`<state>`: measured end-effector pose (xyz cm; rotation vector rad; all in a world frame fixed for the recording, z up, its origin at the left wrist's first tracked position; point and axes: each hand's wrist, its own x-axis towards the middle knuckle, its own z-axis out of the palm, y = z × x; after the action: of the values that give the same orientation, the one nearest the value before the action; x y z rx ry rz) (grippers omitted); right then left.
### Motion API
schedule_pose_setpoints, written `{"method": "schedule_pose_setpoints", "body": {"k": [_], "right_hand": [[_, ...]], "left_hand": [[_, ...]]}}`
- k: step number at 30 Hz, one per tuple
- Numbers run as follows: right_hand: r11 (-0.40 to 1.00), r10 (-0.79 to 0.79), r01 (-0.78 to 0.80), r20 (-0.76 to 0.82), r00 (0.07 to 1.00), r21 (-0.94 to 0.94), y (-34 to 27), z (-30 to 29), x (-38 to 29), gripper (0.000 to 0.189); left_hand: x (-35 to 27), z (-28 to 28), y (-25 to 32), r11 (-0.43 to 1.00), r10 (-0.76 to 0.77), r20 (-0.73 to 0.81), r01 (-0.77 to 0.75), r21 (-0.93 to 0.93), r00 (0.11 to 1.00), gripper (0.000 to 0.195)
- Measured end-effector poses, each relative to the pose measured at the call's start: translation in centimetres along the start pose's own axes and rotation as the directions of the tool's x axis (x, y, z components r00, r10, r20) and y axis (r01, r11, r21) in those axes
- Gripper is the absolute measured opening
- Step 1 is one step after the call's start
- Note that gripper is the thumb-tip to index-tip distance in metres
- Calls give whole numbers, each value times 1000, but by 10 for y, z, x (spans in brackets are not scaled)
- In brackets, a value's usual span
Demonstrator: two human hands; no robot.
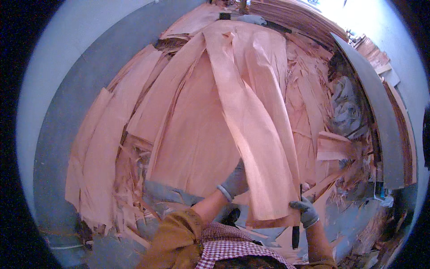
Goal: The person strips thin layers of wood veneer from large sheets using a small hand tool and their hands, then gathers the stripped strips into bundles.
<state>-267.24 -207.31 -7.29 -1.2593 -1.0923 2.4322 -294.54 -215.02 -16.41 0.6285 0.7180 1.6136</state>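
A long, curling strip of thin wood veneer (248, 111) runs down towards me over a pile of wide veneer sheets (198, 127). My left hand (236, 180), in a grey glove, is at the strip's left edge, its fingers partly hidden behind it; whether they grip it I cannot tell. At the strip's lower right edge is my right hand (306, 210), also gloved, its fingers curled around a dark, narrow tool (295, 237) whose handle sticks out below the veneer. The tool's kind is unclear.
More veneer sheets (100, 148) lie at the left. Torn veneer scraps (134, 171) litter the floor on both sides. Stacked veneer (295, 16) stands at the back. At the right are a crumpled plastic bag (346, 104) and a long grey board (383, 117).
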Motion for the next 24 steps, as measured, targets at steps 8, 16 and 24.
{"method": "schedule_pose_setpoints", "body": {"k": [8,16,24], "right_hand": [[804,-336,372,163,928,-464,69,-108,-10,30],[998,-18,24,-116,993,50,15,-18,-21,41],[996,-40,23,-194,980,-87,-2,-12,-34,42]], "left_hand": [[20,-2,-65,866,-112,-418,295,404,902,37],[8,-13,-18,876,-348,-324,181,-448,880,35],[-42,-59,26,574,-45,-641,545,611,766,20]]}}
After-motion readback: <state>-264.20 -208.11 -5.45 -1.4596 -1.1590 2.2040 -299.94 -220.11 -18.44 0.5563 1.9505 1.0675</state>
